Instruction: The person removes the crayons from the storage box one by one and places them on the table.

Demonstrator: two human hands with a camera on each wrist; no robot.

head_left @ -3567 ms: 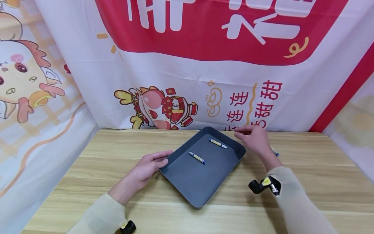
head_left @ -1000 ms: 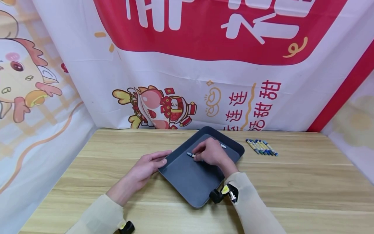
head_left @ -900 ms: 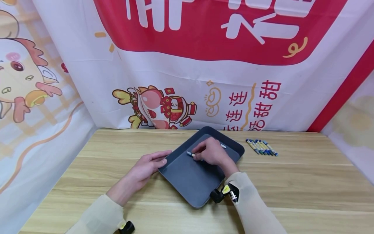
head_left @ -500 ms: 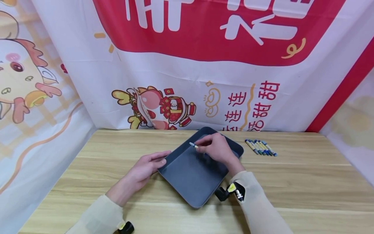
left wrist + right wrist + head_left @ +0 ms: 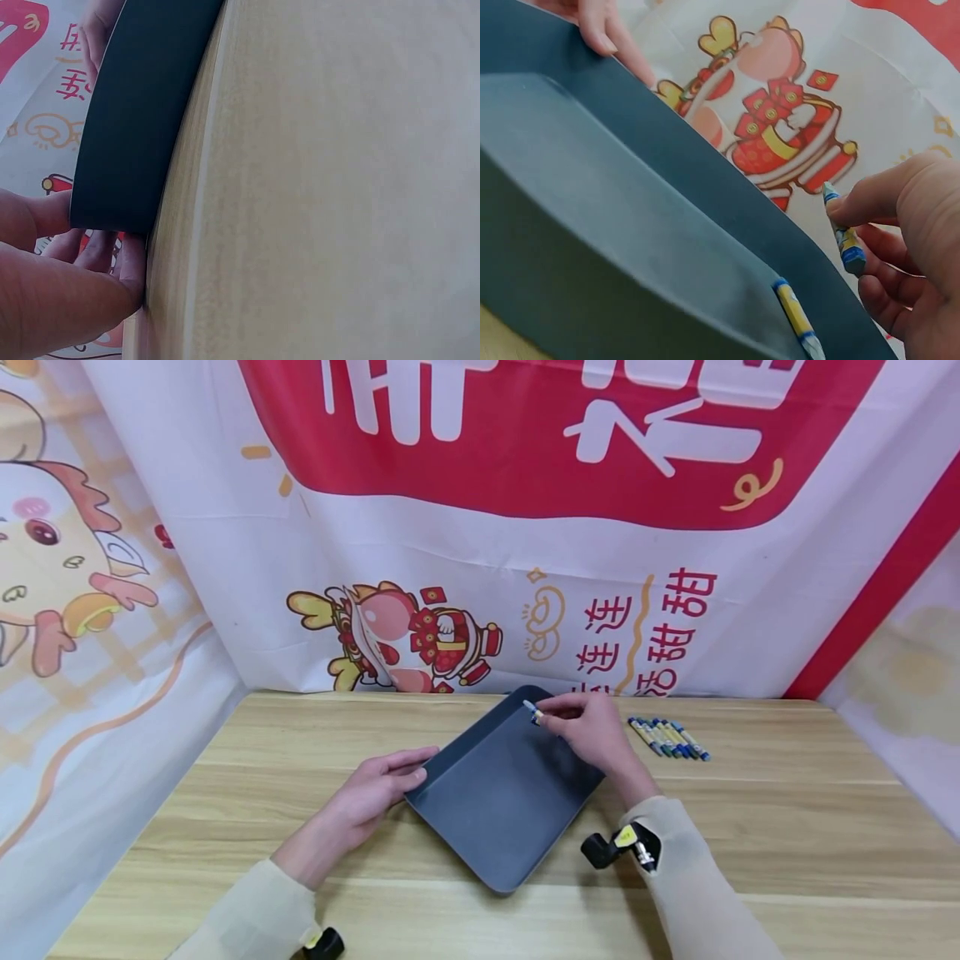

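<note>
A dark grey rectangular tray [image 5: 487, 827] lies at an angle on the wooden table. My left hand [image 5: 375, 793] holds its left corner, thumb at the rim and the other fingers along the outer wall. Over the tray's far end, my right hand [image 5: 596, 731] pinches a crayon [image 5: 844, 232] with a blue-and-yellow wrapper and pale tip between thumb and fingers. In the right wrist view a second crayon [image 5: 795, 315] lies inside the tray along its far wall; the right hand hides it in the head view.
Right of the tray, several crayons [image 5: 669, 739] lie side by side in a row on the table [image 5: 780, 827]. A printed white-and-red cloth [image 5: 480, 543] hangs right behind the table's back edge, and another printed cloth [image 5: 97, 718] hangs at the left.
My right hand has picked the crayon up from the tray's middle and carried it toward the far right end, turning it. The left hand has stayed on the tray's corner.
</note>
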